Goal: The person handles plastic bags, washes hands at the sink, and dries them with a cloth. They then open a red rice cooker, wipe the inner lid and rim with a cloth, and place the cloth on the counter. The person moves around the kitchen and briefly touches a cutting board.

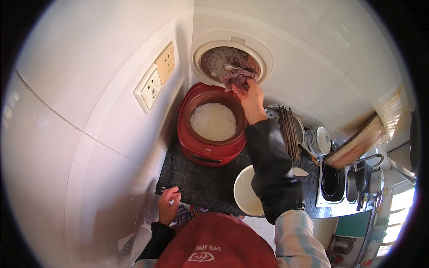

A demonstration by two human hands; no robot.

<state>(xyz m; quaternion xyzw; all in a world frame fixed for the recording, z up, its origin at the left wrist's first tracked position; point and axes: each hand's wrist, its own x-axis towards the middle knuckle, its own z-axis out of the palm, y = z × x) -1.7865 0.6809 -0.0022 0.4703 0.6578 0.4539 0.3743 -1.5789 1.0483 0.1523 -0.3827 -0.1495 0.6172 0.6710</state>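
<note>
A red rice cooker (210, 157) stands open on the dark speckled counter, with cooked white rice (213, 122) filling much of its inner pot. Its raised lid (268, 63) leans back by the wall, and droplets cover the metal inner plate (216, 60). My right hand (251, 100) holds a crumpled purplish cloth (239, 77) against the lower right part of that plate. My left hand (170, 204) is at the counter's front left edge, fingers curled, with nothing visible in it. A white bowl (246, 191) sits partly under my right forearm, and a spoon or rice paddle (300, 172) shows beside the sleeve.
Wall sockets (151, 88) are left of the cooker. Right of it lie a bundle of thin brown sticks (290, 134), stacked bowls (320, 140) and a knife-like handle. A wooden board (357, 144) leans over the sink (319, 197), which holds dark pans. The tiled walls meet behind the cooker.
</note>
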